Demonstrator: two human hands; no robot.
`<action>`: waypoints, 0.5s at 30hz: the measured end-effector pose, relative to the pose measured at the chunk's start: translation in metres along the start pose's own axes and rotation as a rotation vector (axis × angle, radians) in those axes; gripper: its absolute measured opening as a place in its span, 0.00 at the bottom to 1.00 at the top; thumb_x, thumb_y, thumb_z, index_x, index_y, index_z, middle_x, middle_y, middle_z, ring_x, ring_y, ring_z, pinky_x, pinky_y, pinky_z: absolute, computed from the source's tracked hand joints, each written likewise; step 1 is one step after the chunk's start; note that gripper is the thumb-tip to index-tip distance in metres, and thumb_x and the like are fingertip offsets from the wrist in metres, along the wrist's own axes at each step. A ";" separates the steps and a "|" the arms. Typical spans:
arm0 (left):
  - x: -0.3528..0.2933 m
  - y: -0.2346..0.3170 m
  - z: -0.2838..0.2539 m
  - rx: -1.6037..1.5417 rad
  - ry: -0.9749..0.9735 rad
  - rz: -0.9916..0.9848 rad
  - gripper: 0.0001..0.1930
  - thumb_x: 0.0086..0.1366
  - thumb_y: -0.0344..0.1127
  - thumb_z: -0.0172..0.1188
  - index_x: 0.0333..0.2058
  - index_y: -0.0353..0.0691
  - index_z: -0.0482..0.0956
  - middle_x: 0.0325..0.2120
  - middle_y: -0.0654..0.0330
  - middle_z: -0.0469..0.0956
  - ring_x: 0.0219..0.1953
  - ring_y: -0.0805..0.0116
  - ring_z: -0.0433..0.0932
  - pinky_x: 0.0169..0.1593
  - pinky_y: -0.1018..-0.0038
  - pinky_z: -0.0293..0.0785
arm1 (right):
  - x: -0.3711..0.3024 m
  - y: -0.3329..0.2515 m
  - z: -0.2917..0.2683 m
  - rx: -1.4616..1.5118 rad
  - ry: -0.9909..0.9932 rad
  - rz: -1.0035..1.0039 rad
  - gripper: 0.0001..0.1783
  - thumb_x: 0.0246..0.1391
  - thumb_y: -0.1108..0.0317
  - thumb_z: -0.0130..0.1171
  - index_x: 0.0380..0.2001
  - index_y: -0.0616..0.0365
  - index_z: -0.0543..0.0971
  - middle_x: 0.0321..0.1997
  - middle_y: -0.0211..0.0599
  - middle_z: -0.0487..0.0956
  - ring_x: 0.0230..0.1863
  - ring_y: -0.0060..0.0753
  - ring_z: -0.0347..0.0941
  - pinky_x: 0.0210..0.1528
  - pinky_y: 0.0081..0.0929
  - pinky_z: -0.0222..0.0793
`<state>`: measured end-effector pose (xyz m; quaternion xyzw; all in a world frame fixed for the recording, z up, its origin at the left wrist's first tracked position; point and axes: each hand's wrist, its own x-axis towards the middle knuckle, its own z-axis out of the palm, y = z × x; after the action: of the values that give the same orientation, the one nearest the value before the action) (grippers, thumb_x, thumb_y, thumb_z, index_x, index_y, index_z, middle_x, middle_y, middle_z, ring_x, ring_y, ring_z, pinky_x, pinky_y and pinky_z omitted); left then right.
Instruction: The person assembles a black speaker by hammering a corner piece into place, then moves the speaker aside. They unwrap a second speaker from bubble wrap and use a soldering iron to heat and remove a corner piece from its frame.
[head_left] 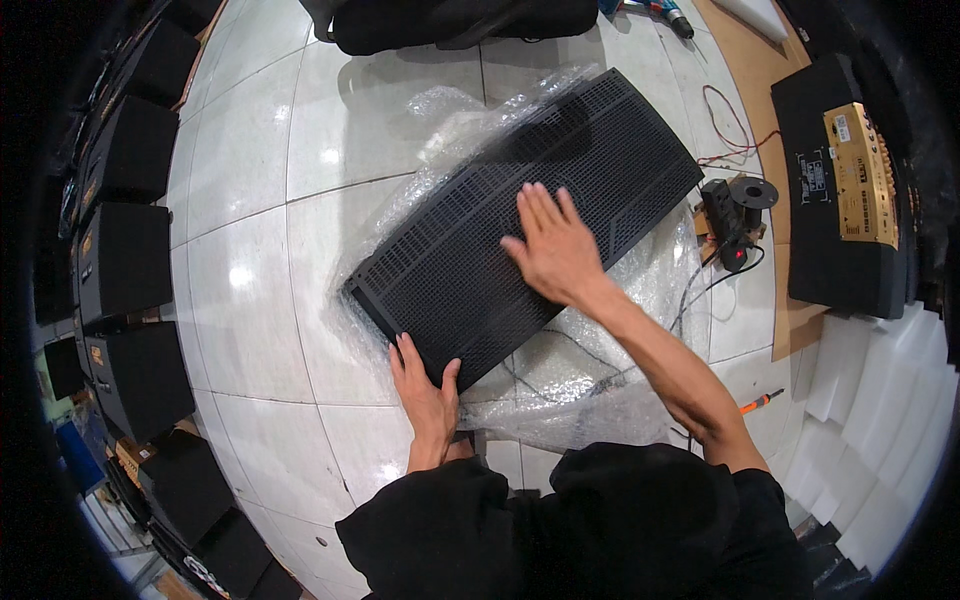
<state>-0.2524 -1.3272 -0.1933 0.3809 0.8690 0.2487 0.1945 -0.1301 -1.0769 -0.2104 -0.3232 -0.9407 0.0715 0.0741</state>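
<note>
A long black speaker grille (470, 260) with a perforated face lies at a slant in front of me, on clear bubble wrap (560, 400) spread over the tiled floor. My left hand (425, 395) rests at its near left corner, fingers on the edge and thumb apart. Flat on the middle of the mesh, toward its right half, is my right hand (555, 248), fingers stretched out. Neither hand grips anything that I can see. A dark cable shows through the wrap below the grille, and its underside is hidden.
Black speaker boxes (125, 260) line the left side. At right stand a black box with a gold panel (865, 175), a power strip (725, 215) beside a spool (755, 192), an orange-handled tool (762, 401) and white foam (870, 410). A black bag (460, 25) and a drill (678, 20) lie beyond.
</note>
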 end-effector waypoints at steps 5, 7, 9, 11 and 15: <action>-0.002 -0.007 0.002 0.000 -0.001 0.040 0.40 0.60 0.42 0.62 0.64 0.31 0.51 0.63 0.35 0.52 0.66 0.38 0.50 0.66 0.56 0.50 | 0.017 0.017 -0.004 -0.117 0.043 0.100 0.35 0.65 0.49 0.34 0.60 0.72 0.62 0.66 0.54 0.62 0.69 0.50 0.53 0.70 0.46 0.41; -0.003 -0.008 0.002 0.004 -0.008 0.022 0.40 0.60 0.42 0.62 0.64 0.31 0.51 0.63 0.35 0.52 0.65 0.38 0.50 0.66 0.56 0.50 | 0.008 0.005 -0.005 -0.070 -0.038 0.009 0.34 0.65 0.50 0.34 0.61 0.71 0.61 0.66 0.52 0.61 0.70 0.49 0.51 0.70 0.47 0.41; -0.002 -0.007 0.001 0.002 -0.002 0.017 0.40 0.60 0.42 0.62 0.64 0.31 0.51 0.63 0.35 0.53 0.65 0.38 0.51 0.66 0.56 0.50 | 0.010 0.014 -0.013 -0.074 -0.015 -0.011 0.34 0.65 0.50 0.34 0.60 0.72 0.61 0.66 0.53 0.61 0.69 0.49 0.52 0.70 0.48 0.42; -0.004 -0.004 -0.002 -0.003 -0.004 0.025 0.40 0.60 0.41 0.62 0.64 0.31 0.51 0.62 0.35 0.53 0.65 0.38 0.51 0.66 0.56 0.50 | 0.014 0.026 -0.015 -0.091 0.060 0.049 0.34 0.65 0.50 0.35 0.60 0.72 0.62 0.66 0.53 0.62 0.69 0.49 0.53 0.70 0.48 0.42; -0.001 -0.004 0.000 -0.019 -0.010 0.028 0.40 0.60 0.41 0.62 0.65 0.31 0.51 0.62 0.34 0.53 0.65 0.38 0.51 0.66 0.56 0.50 | 0.016 0.016 -0.006 -0.155 0.075 0.086 0.32 0.65 0.50 0.36 0.58 0.69 0.65 0.64 0.49 0.65 0.68 0.48 0.54 0.69 0.48 0.43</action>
<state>-0.2535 -1.3299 -0.1955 0.3923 0.8603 0.2578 0.1987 -0.1319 -1.0534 -0.2061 -0.3705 -0.9252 -0.0105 0.0810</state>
